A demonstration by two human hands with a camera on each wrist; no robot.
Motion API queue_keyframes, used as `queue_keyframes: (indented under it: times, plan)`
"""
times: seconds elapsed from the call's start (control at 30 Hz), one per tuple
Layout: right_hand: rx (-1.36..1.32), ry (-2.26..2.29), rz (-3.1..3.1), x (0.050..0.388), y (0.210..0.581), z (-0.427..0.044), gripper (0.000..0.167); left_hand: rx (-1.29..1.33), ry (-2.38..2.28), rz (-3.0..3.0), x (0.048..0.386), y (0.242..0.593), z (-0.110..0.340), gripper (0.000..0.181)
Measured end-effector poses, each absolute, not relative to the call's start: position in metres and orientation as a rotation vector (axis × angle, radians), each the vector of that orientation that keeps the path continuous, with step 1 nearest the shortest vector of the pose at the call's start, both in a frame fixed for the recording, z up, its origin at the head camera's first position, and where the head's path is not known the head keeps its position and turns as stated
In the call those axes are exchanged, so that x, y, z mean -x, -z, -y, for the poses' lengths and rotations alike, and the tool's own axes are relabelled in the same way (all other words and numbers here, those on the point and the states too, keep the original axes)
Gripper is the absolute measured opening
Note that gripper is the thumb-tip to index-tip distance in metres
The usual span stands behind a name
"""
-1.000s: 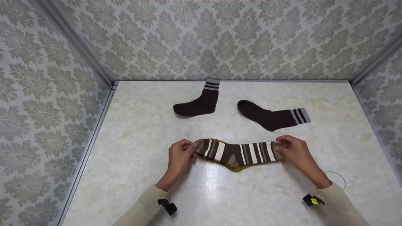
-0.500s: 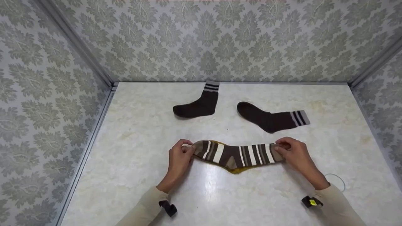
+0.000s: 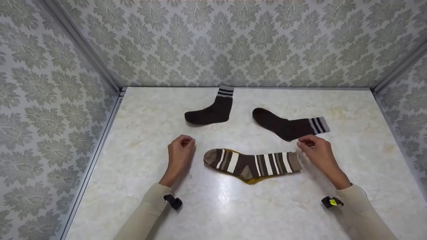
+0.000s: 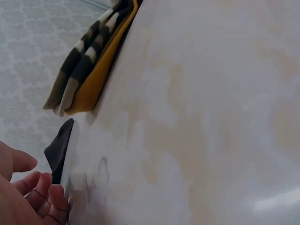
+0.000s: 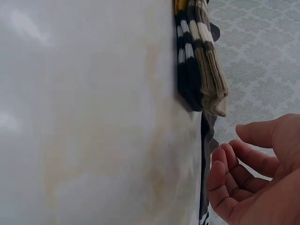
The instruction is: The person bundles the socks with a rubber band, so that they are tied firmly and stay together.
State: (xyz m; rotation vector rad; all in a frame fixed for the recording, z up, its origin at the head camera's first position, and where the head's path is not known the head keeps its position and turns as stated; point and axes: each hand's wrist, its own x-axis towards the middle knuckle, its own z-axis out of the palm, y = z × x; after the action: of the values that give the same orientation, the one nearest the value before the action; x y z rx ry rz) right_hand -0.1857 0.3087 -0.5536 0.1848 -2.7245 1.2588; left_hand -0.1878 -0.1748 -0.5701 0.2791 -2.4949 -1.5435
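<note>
In the head view, you have a striped sock (image 3: 237,162) lying flat across the middle of the worktop (image 3: 143,123), toe to the left, cuff to the right, heel towards the near side. A mustard layer (image 3: 252,182) shows from under it along the near edge by the heel and in a thin strip on the far edge. Your left hand (image 3: 178,154) is just left of the toe, apart from it, fingers loosely bent, empty. Your right hand (image 3: 319,152) is just beside the cuff, its thumb and forefinger a narrow gap apart, also empty. Its fingertips overlap the near edge of the right dark sock (image 3: 289,129) in this view; you cannot tell from here whether they touch. The left dark sock (image 3: 215,111) lies further off, at the far edge, its grey banded cuff pointing away from you.

In the left wrist view, the toe end of the striped sock rests over the mustard layer, well clear of your fingers (image 4: 39,192), which curl softly with the thumb held off.

In the right wrist view, the cuff end shows several stacked layers near your right fingertips, the thumb spread from the bent fingers and the palm bare
</note>
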Motion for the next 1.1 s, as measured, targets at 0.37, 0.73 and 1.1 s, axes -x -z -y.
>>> queue_keyframes:
  times: [0.37, 0.73, 1.1]
  plan:
    - [-0.244, -1.306, 2.686, 0.202, 0.548, -0.292, 0.015, -0.351, 1.68, 2.401, 0.239, 0.569, 0.187, 0.03]
    - [-0.317, -1.304, 2.683, 0.198, 0.546, -0.285, 0.012, -0.175, 1.739, 2.407, 0.253, 0.572, 0.184, 0.048]
    - [-0.37, -1.302, 2.709, 0.198, 0.546, -0.279, 0.012, -0.186, 1.672, 2.481, 0.236, 0.572, 0.189, 0.025]
